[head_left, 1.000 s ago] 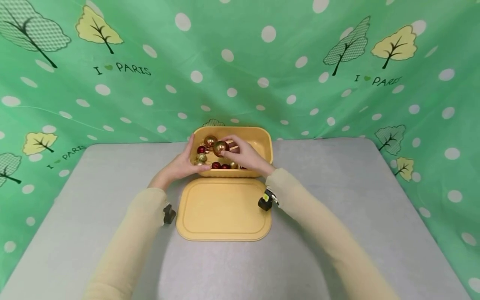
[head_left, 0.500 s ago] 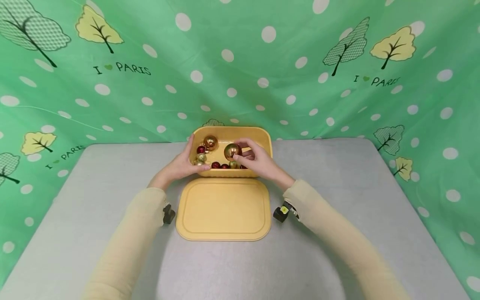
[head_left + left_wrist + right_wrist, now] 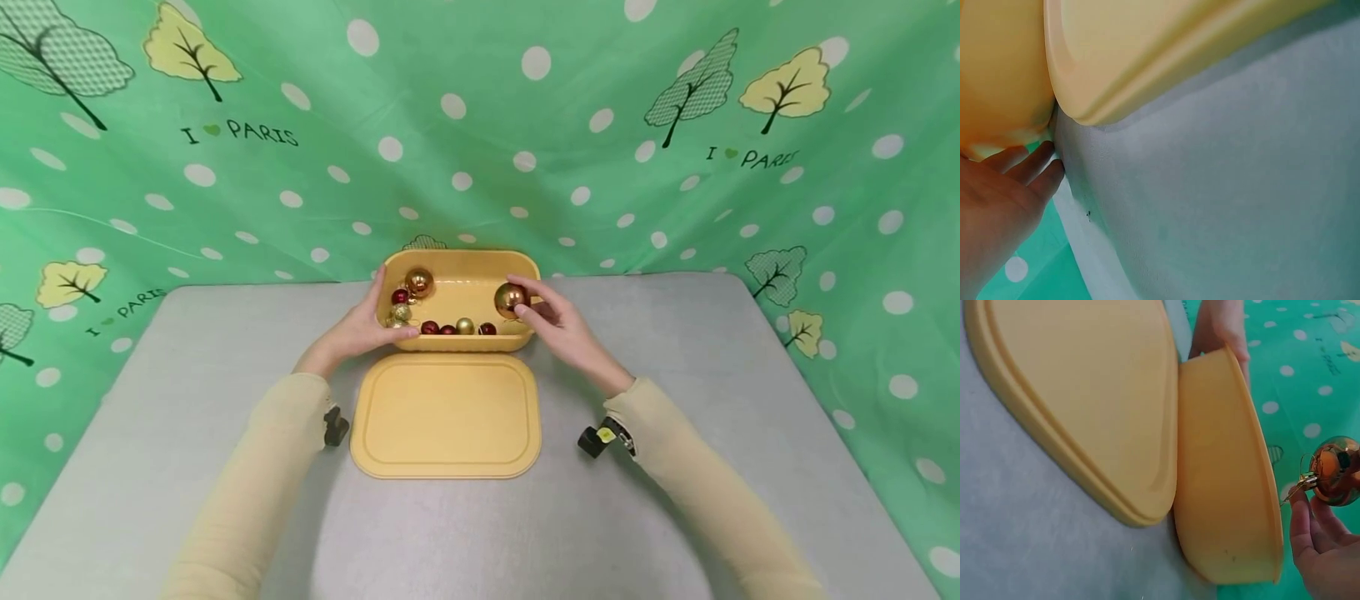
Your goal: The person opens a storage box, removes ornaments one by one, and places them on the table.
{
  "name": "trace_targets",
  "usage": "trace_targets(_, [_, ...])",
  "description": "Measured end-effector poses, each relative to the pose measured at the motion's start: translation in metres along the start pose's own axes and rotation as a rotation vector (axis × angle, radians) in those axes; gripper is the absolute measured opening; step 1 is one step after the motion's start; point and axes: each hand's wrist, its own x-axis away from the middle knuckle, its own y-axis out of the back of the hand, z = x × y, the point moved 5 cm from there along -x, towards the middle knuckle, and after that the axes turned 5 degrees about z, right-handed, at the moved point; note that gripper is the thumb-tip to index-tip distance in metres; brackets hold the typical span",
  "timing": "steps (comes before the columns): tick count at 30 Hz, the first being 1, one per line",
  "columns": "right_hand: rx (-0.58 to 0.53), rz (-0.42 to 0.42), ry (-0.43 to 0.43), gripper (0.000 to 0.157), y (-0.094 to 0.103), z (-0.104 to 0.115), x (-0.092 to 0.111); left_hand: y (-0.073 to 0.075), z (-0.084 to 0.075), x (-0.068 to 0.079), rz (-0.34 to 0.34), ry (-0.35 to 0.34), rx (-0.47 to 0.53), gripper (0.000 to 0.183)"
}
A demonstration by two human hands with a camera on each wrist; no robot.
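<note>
My right hand (image 3: 564, 327) holds a large shiny gold Christmas bauble (image 3: 512, 300) at the right end of a yellow plastic box (image 3: 491, 343). In the right wrist view the gold bauble (image 3: 1338, 470) shows its metal cap and string loop by the fingers, outside the box rim. My left hand (image 3: 360, 329) grips the box's left end, thumb over the front rim and fingers along the side. Inside the box lie another large gold bauble (image 3: 418, 282), a small red bauble (image 3: 430, 328), a small gold bauble (image 3: 465, 326) and several other small ones along the left and front walls.
The box's yellow lid (image 3: 446, 417) lies flat on the grey table (image 3: 442, 533), right in front of the box. Behind the table hangs a green dotted cloth (image 3: 480, 133) with printed trees. Small black cameras sit at both wrists.
My right hand has carried the large gold bauble rightward, from over the box's middle to its right end. My left hand stays on the box's left end.
</note>
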Motion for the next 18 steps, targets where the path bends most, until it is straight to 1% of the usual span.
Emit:
trace_targets(4, [0.011,-0.036,0.0,0.043,0.01,0.013,0.01,0.0,0.0,0.0,-0.001,-0.001,0.0,0.124])
trace_targets(7, [0.005,-0.044,-0.04,0.048,0.015,0.017,0.016,0.0,-0.001,0.001,-0.003,0.001,-0.007,0.123])
trace_targets(9, [-0.01,-0.05,-0.07,0.053,0.018,0.013,0.021,0.0,-0.001,0.001,-0.004,0.003,-0.011,0.123])
trace_targets(11, [-0.032,-0.059,-0.087,0.056,0.022,0.003,0.024,0.0,0.0,0.001,-0.003,0.006,-0.015,0.124])
trace_targets(16, [-0.032,-0.096,-0.083,0.059,0.034,-0.025,0.032,0.0,0.0,0.001,-0.005,0.004,-0.022,0.124])
trace_targets(18, [-0.014,-0.103,-0.08,0.058,0.038,-0.031,0.034,0.0,0.0,0.001,-0.006,0.003,-0.024,0.124])
